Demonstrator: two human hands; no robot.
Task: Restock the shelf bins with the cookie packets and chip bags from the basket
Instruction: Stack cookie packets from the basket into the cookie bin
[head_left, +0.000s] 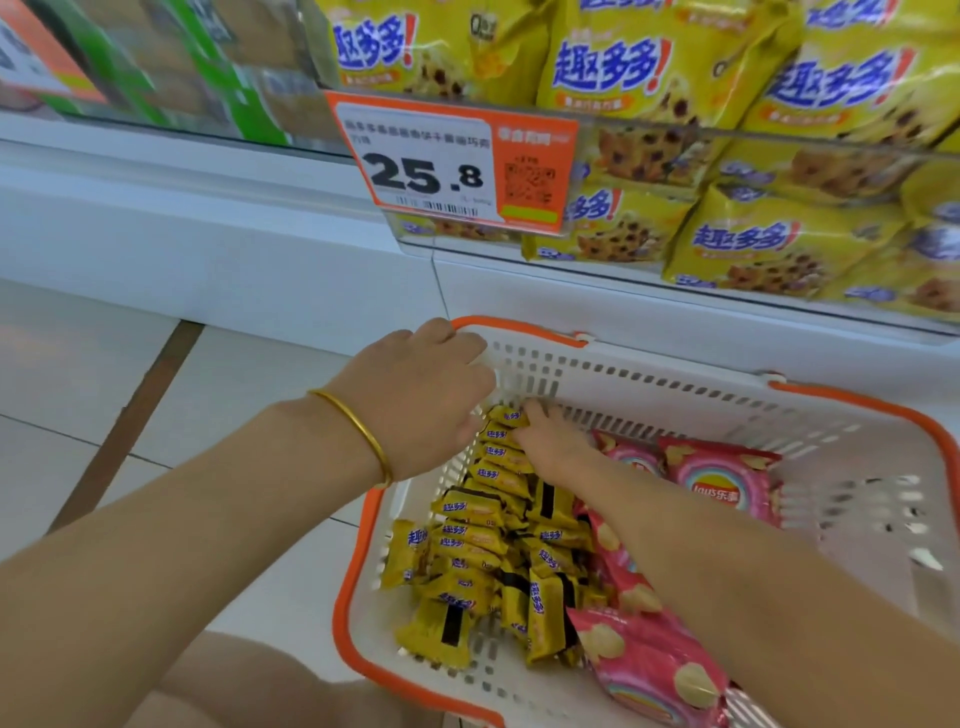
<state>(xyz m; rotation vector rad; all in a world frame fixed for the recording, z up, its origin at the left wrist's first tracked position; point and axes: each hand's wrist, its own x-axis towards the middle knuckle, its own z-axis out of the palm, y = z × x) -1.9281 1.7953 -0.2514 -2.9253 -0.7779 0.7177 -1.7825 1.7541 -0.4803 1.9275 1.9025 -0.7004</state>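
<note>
- My left hand (415, 395) grips the far left corner of the basket (675, 397), fingers curled over its orange rim and knuckles up.
- A gold bangle (358, 431) sits on my left wrist.
- My right hand (550, 441) is down inside the basket, in that same far left corner and just beside my left hand.
- My right fingertips (530, 408) lie on the topmost of the small yellow cookie packets (483, 551). I cannot tell whether they pinch one or only rest on it.
- The cookie packets are heaped along the left side of the basket, from the far corner back toward me. Some lie flat and some stand on edge.
- The pink Lay's chip bags (722, 483) lie in the basket to the right of the cookie heap and touch it. One is near the far wall. Another lies nearer me, partly under my right forearm.
- The right part of the basket floor is bare white plastic with slots.
- The basket sits on the pale tiled floor (78, 364), right against the white base of the shelving.
- Above it, the shelf bin (597, 270) holds large yellow cookie bags (779, 244), stacked and leaning behind a clear front panel.
- An orange and white price tag (447, 161) reading 25.8 hangs on that panel at the bin's left end.
- Further left on the shelf are green boxes (208, 67), too blurred to read.
</note>
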